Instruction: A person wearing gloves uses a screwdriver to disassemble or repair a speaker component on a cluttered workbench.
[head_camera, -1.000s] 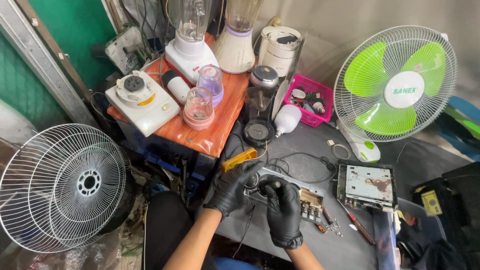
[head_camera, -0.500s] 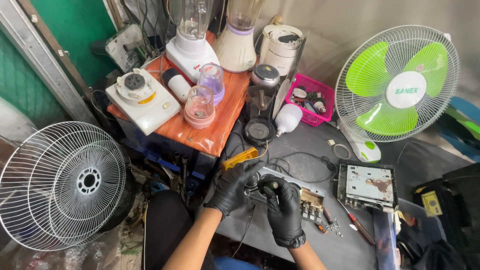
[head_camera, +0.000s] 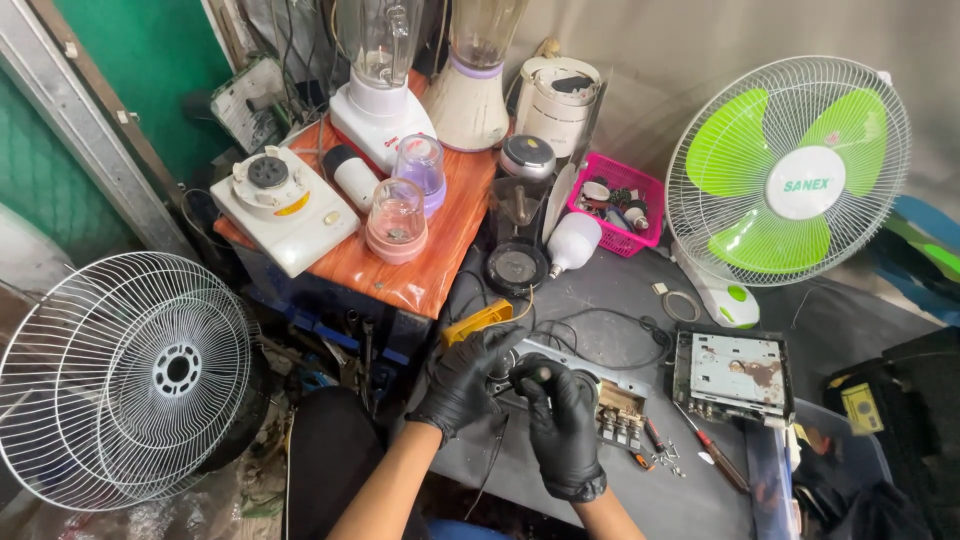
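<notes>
Both gloved hands work over a grey control panel (head_camera: 570, 375) lying on the dark counter (head_camera: 640, 290), directly in front of the person. Its long axis runs from near-left up toward far-right, ending at a row of switch buttons (head_camera: 620, 428). The left hand (head_camera: 465, 385) sits on the panel's left end, fingers (head_camera: 492, 345) curled over its upper edge and pressed to it (a holding grip, not a pinch). The right hand (head_camera: 562, 420) lies just right of it, over the panel's middle, fingers bent around a small dark knob-like part (head_camera: 535, 376); whether it is actually pinched I cannot tell, the glove hides it. That part lies between the two hands, nearer the right one. A yellow tool (head_camera: 478, 322) lies just beyond the left fingers, touching or nearly so. A red-handled screwdriver (head_camera: 715, 455) lies well right of the panel, by an open metal chassis (head_camera: 735, 372).
</notes>
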